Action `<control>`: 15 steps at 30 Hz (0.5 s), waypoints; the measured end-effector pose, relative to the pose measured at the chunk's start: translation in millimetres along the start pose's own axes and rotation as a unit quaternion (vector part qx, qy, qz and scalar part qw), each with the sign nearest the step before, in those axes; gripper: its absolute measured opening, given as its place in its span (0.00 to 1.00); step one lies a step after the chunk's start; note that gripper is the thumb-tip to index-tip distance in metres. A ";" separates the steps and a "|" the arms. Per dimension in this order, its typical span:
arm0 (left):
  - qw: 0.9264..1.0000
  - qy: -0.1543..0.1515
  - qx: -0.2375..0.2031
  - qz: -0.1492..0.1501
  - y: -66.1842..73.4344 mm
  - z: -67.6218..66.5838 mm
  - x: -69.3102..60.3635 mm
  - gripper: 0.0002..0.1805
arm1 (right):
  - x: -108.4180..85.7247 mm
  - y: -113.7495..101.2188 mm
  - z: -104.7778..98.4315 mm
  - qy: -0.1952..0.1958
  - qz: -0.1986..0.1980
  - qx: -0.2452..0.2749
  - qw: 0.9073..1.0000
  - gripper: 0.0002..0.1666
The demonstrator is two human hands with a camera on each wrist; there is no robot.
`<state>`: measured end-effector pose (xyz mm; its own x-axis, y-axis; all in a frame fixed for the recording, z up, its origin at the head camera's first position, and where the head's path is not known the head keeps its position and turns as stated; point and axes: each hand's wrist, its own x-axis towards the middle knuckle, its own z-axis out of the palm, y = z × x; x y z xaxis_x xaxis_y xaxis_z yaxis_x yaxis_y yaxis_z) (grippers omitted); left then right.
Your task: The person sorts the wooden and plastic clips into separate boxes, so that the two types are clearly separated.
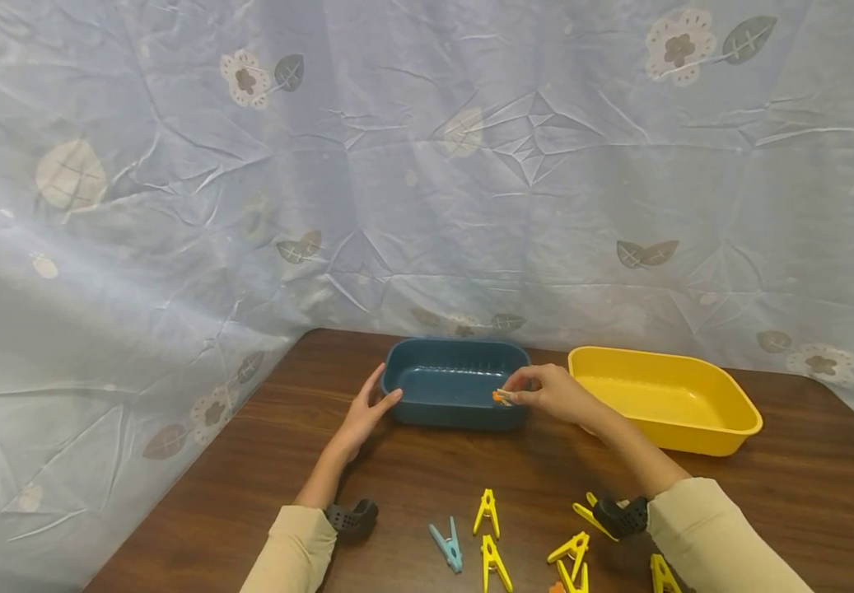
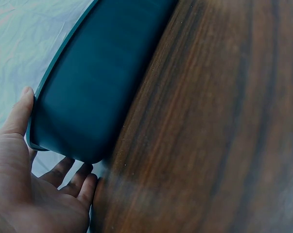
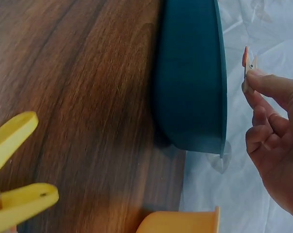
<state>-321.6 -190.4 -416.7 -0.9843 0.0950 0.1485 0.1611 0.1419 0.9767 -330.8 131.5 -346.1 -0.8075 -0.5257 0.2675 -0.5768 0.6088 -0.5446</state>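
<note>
A dark blue bin (image 1: 449, 416) stands on the wooden table. My left hand (image 1: 358, 420) touches its left end, the thumb at the rim and the fingers spread along the end wall, as the left wrist view shows on the bin (image 2: 88, 87) beside the hand (image 2: 44, 184). Between thumb and fingertips my right hand (image 1: 553, 395) pinches a small wooden clip with an orange piece (image 1: 499, 397) over the bin's right front rim. In the right wrist view the clip (image 3: 249, 65) points up from the hand (image 3: 277, 126).
A yellow bin (image 1: 693, 436) stands to the right of the blue one. Nearer on the table lie several yellow clothespins (image 1: 487, 512) and a light blue one (image 1: 447, 545). A patterned cloth (image 1: 427, 165) hangs behind the table (image 1: 397, 486).
</note>
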 end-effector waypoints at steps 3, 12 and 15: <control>1.000 0.008 0.002 -0.002 -10.4 -0.7 5.3 0.41 | 5.2 0.4 3.1 -0.001 0.005 0.015 1.000 0.05; 1.000 0.006 0.010 -0.001 2.7 0.8 -2.5 0.40 | 14.6 7.7 16.6 0.007 0.023 0.048 0.999 0.08; 1.000 -0.005 0.009 -0.004 14.8 2.2 -9.2 0.39 | 15.9 11.0 20.5 0.009 0.036 0.052 0.998 0.08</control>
<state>-310.0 -187.0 -403.9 -0.9848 0.1031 0.1400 0.1555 0.1611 0.9746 -347.4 117.6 -364.2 -0.8493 -0.4707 0.2389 -0.5018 0.5793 -0.6424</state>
